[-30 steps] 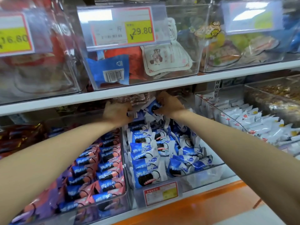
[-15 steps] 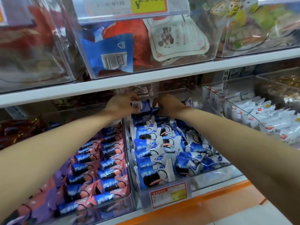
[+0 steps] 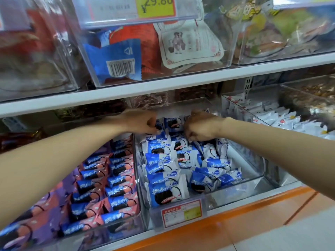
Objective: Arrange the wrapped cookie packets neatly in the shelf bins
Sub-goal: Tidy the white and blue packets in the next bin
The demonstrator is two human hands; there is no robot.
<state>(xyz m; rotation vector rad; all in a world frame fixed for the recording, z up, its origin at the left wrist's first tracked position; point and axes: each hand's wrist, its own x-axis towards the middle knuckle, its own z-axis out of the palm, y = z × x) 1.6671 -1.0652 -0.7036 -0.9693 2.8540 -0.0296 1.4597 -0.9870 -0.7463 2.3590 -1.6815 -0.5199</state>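
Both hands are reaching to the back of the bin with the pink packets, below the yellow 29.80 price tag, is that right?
Not quite. In the head view the left hand and right hand are at the back of the bin of blue-and-white packets, below the yellow 29.80 price tag; the pink packets lie further left.

Other snacks and price labels on the store shelving

Above the white shelf board [image 3: 163, 88], a yellow 29.80 price tag [image 3: 156, 5] hangs over a blue barcoded packet [image 3: 117, 58], a red packet [image 3: 146, 42] and a white pouch with a drawn figure [image 3: 188, 42]. White packets [image 3: 282, 120] lie far right. A small red-and-yellow label [image 3: 181, 213] sits near the orange shelf edge [image 3: 235, 220].
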